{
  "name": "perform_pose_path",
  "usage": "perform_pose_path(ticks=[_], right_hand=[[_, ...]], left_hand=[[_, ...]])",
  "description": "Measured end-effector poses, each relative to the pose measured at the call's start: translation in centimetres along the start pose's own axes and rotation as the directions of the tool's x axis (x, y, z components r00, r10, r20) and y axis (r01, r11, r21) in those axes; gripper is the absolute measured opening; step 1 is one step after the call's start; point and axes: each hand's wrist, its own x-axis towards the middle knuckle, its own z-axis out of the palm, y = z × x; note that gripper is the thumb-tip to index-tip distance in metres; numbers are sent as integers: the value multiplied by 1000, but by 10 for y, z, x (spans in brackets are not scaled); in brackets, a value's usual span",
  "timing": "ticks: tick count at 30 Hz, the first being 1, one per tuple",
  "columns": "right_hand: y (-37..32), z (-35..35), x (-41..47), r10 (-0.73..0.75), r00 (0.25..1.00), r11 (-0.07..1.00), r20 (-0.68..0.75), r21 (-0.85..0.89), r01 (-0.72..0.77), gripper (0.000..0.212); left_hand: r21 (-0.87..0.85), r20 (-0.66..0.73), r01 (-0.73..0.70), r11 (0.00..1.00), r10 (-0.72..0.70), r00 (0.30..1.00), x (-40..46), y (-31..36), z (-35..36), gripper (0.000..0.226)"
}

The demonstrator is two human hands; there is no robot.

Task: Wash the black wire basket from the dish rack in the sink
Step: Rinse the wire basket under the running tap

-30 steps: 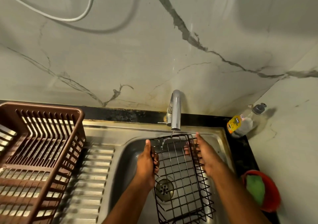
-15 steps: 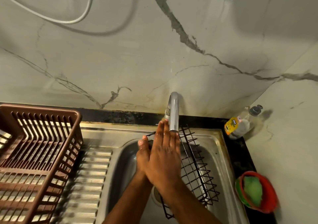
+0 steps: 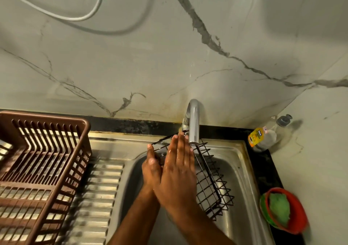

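Black wire basket [image 3: 209,177] tilts near-to-far under the steel tap [image 3: 194,124], left hand [image 3: 151,166] gripping its left rim, right hand [image 3: 178,171] flat across it.

A second ago the black wire basket [image 3: 211,179] lay nearly flat over the steel sink bowl [image 3: 235,169] at lower centre, a hand gripping each long side, its grid floor facing the camera. Now it stands tipped on edge, its open mesh facing right and its far end up by the chrome tap [image 3: 194,124]. The right hand [image 3: 178,173] has left the right rim and lies flat, fingers straight, over the basket's left part, covering the left hand [image 3: 151,171], whose thumb shows at the upper rim.
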Motion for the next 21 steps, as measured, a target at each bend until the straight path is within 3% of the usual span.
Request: perform_pose_path(ticks=[4,6,9,12,14,16,19,21], right_hand=[[52,-11,60,279,959,960,59,-16,-279,93],[60,-15,70,307,948,950,80,28,-310,91],[31,-17,41,217,976,975,4,42,-217,92],[-1,-8,-11,11,999,1000,-33,22,-11,85],[7,-5,-16,-16,999,999,-44,27,17,81],[36,-4,2,97,994,995,-48,4,-97,84],[82,-13,39,390,919,920,64,15,-391,94],[88,-14,41,415,905,908,95,20,-418,96]], left_hand=[[-179,-77,84,980,-100,992,-7,17,4,46],[-184,-109,63,981,-84,990,-8,17,5,45],[-182,-118,57,982,-79,990,-6,18,7,50],[-141,-108,52,989,-68,992,2,16,4,89],[-152,-138,33,988,-54,989,0,19,1,80],[-235,-131,49,971,-81,988,-4,23,-2,49],[-341,-185,43,939,-112,976,-12,33,-8,45],[-343,-225,46,938,-129,966,-11,33,-8,44]])
